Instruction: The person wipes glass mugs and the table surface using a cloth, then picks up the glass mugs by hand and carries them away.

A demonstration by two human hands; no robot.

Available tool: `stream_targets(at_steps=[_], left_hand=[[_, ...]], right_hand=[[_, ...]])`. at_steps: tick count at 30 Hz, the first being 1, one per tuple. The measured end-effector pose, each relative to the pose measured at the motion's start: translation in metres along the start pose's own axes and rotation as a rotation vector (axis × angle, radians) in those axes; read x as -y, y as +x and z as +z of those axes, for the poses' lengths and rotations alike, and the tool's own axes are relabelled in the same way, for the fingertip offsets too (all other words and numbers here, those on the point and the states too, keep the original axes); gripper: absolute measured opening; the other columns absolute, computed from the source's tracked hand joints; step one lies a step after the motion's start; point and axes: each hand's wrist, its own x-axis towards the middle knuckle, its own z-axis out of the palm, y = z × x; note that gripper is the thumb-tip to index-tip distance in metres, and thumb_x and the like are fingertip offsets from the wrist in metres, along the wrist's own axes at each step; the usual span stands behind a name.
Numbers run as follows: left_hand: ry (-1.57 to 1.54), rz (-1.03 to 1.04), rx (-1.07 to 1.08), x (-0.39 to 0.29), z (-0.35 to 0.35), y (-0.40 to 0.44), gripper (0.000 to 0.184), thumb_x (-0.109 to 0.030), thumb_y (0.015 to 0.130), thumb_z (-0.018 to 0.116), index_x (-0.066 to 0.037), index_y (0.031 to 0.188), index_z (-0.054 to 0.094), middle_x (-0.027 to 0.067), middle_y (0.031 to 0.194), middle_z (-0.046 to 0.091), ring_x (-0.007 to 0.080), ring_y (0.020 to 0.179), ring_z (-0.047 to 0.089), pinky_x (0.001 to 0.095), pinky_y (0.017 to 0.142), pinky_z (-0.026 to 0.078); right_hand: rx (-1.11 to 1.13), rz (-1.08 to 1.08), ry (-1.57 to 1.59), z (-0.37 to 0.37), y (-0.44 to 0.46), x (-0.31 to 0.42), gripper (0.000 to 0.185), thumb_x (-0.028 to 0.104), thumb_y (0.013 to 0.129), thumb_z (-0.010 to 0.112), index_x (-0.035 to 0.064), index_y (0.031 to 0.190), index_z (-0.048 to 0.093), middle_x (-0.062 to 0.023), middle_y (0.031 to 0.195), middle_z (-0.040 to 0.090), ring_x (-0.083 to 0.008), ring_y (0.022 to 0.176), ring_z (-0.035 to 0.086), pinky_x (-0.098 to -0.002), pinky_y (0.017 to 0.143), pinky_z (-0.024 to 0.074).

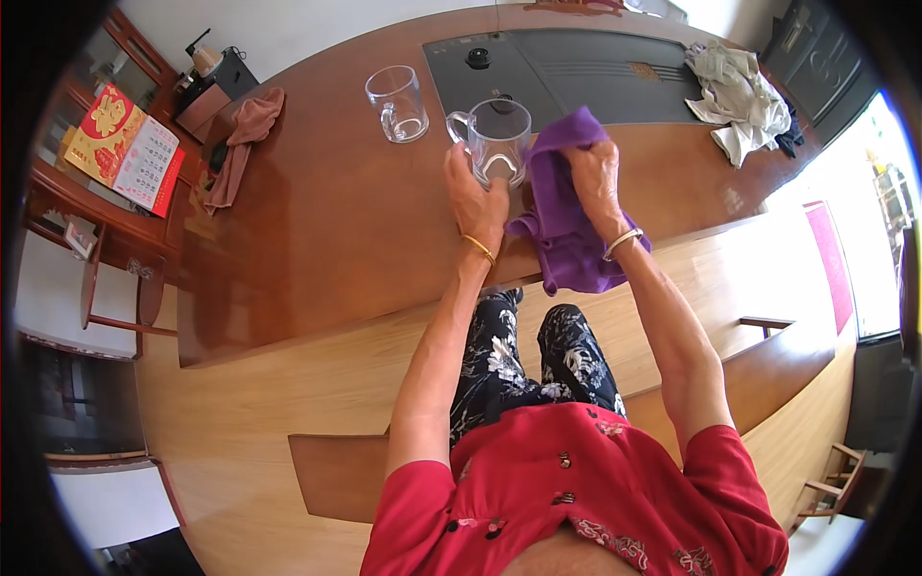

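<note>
A clear glass mug (501, 130) is gripped near its base by my left hand (477, 200), its handle pointing left. To the right of it, my right hand (594, 182) is closed on a purple cloth (550, 182). Part of the cloth stands up above my fingers, and the rest hangs down past the table's near edge. The cloth comes close to the mug's right side; whether they touch I cannot tell. A second clear glass mug (396, 104) stands upright on the wooden table (317, 211), farther back and to the left.
A dark tea tray panel (605, 72) with a round black knob is set in the table's far side. Crumpled pale clothes (735, 91) lie at the right end. A brownish-pink cloth (248, 144) drapes at the left, near a red calendar (125, 149). A wooden bench (740, 379) is below.
</note>
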Motion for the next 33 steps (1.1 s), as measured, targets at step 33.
stream_targets(at_steps=[33], left_hand=[[0.002,0.076,0.090,-0.013,-0.002,-0.003,0.075,0.000,0.073,0.059,0.006,0.141,0.028,0.0282,0.128,0.046,0.0425,0.117,0.047,0.0442,0.101,0.038]], right_hand=[[0.275,-0.150,-0.338,0.025,0.046,0.036,0.019,0.010,0.076,0.057,-0.0051,0.083,0.064,-0.0273,0.079,0.062,-0.0424,0.074,0.062,-0.0432,0.071,0.0483]])
